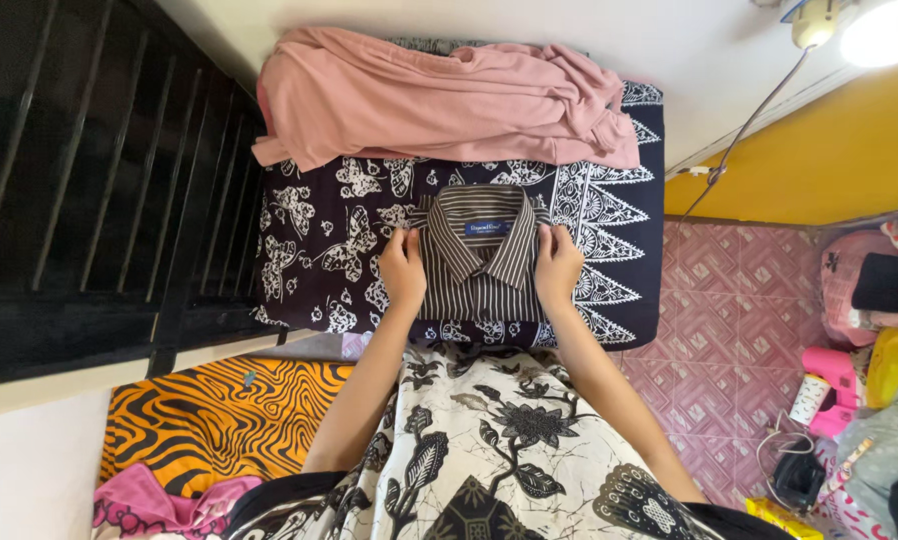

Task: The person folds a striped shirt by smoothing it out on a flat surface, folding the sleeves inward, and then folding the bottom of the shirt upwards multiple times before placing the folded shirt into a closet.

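Note:
A folded dark shirt with thin pale stripes (481,255) lies collar-up on a dark cloth with white flower and butterfly prints (319,240). My left hand (403,268) grips the shirt's left edge. My right hand (557,265) grips its right edge. Both forearms reach out over my black-and-white patterned clothing (489,450).
A crumpled pink garment (439,100) lies beyond the shirt. A black railing (89,180) runs along the left. An orange-and-black striped cloth (219,415) lies at lower left. Pink tiled floor (719,320) lies at right, with a pink object (829,390), bags and cables on it.

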